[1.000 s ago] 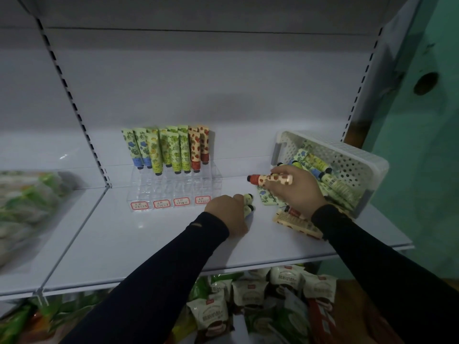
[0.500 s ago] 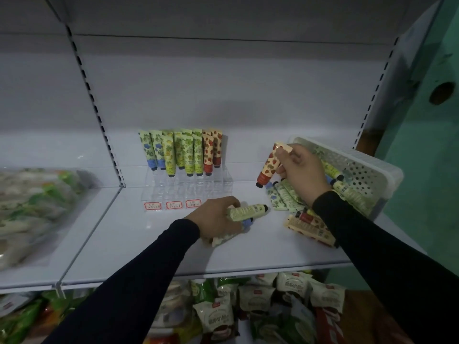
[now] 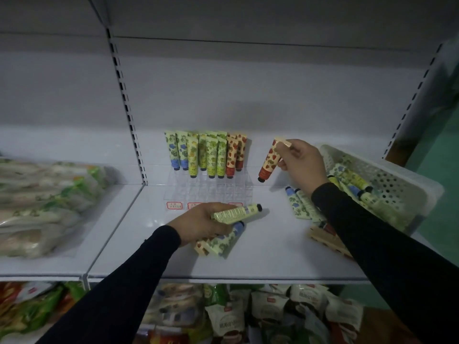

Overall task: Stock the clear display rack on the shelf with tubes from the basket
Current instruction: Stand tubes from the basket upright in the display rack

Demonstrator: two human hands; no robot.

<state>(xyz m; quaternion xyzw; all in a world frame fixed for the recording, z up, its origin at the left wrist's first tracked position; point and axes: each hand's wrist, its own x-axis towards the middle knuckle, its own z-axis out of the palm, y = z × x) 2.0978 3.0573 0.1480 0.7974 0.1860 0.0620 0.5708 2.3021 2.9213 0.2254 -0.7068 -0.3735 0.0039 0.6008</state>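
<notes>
Nearest, below the shelf edge: a jumble of snack packets (image 3: 248, 316) on the lower level. Above that, two dark sleeves reaching in over the white shelf (image 3: 273, 256).

Left hand (image 3: 201, 223) low over the shelf, fingers curled round a bundle of tubes: a pale green tube (image 3: 236, 213) uppermost, black cap pointing right, and under it a leaf-print tube with a blue end (image 3: 227, 240), plus at least one more at the bottom, mostly hidden.

Further right, loose tubes (image 3: 298, 203) lying flat on the shelf beside the right forearm, spilled from the tipped white basket (image 3: 397, 184), itself on its side with its mouth toward the middle and more tubes inside.

Right hand (image 3: 301, 162) raised above the shelf, pinching the crimped end of a strawberry-print tube (image 3: 270, 160); hanging tilted, red end and black cap down, just right of the rack, not touching it.

Behind the left hand, the clear display rack (image 3: 211, 189): back steps filled with upright tubes, blue-print left, green middle, strawberry right; front steps bare, red-bordered labels along the front lip.

Far left, bagged goods (image 3: 47, 199) on the neighbouring shelf.
</notes>
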